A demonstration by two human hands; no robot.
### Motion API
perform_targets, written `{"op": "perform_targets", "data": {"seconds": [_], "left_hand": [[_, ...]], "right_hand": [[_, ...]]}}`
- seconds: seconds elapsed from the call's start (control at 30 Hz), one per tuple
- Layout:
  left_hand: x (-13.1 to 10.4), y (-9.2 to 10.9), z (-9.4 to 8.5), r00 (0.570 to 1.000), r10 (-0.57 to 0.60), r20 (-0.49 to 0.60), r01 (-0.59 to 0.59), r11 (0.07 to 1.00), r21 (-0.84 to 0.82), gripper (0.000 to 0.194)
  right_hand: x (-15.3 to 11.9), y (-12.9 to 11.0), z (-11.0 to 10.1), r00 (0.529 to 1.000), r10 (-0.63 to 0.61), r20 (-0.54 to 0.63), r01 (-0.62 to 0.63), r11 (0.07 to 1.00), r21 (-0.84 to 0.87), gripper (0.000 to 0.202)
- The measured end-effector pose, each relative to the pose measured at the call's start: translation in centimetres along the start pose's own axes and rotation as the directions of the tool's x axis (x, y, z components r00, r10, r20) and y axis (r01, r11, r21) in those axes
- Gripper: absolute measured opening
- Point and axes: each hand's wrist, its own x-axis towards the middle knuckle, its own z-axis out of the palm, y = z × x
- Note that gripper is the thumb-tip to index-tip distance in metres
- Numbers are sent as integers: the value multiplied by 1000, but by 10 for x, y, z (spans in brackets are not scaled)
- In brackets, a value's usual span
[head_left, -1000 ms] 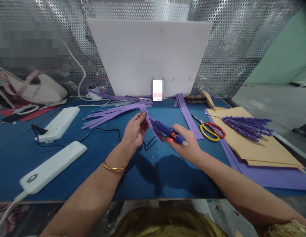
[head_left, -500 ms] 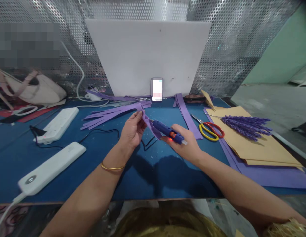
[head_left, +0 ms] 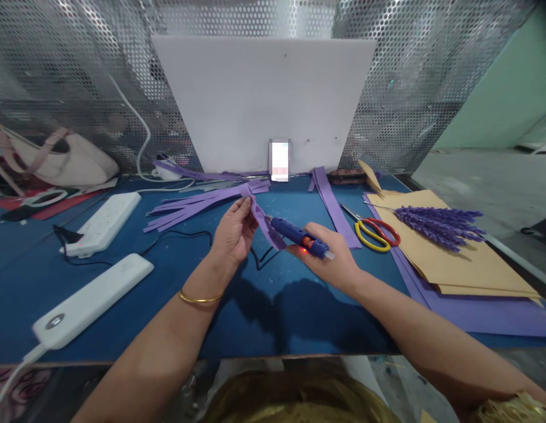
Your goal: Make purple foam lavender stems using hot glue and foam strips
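My left hand (head_left: 234, 230) pinches a purple strip (head_left: 270, 234) near its upper end, where it is folded into a small loop. The rest of the strip slants down to the right. In my right hand (head_left: 332, 255) is a blue glue gun (head_left: 298, 235), with a red light showing near the fingers. Its nozzle points left and is at the strip, beside my left fingers; whether it touches is too small to tell. Both hands are above the blue table (head_left: 273, 329).
Purple strips (head_left: 184, 207) lie behind my left hand, another strip (head_left: 332, 205) at right. Scissors (head_left: 374, 234), brown paper (head_left: 471, 264) and lavender stems (head_left: 440, 226) lie further right. Left are a power strip (head_left: 107, 223) and a white device (head_left: 94, 299). A phone (head_left: 280, 160) stands at the back.
My left hand and the strip have shifted slightly left. The glue gun's nozzle has moved a little left too, while the items on the table have stayed in place.
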Motion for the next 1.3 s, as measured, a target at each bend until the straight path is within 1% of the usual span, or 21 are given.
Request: {"op": "perform_targets", "data": {"seconds": [0.27,0.53,0.7,0.9,1.03,1.2,1.3], "left_hand": [[1,2,0,1000,-3,-5,3,1000,2,18],[2,6,1,999,-11,-43,10,1000,-30,14],[3,6,1,999,-20,-29,18,999,-46,12],[2,8,3,998,-17,-59,15,999,-46,12],[3,8,2,997,-10,-78,8,999,-35,12],[4,8,-1,999,-15,-39,15,1000,-3,14],[2,9,0,999,-33,13,33,999,1,11]], "right_hand": [[1,-2,-1,1000,3,10,-3,1000,2,35],[0,-3,0,1000,-18,11,18,1000,12,36],[0,-3,0,1000,-20,17,20,1000,11,34],[1,-5,-2,999,-20,43,19,1000,23,35],[1,-6,-3,999,-19,47,18,1000,13,36],[1,-5,-3,998,-8,57,8,1000,-1,35],[3,-1,0,997,67,36,-69,997,36,35]]}}
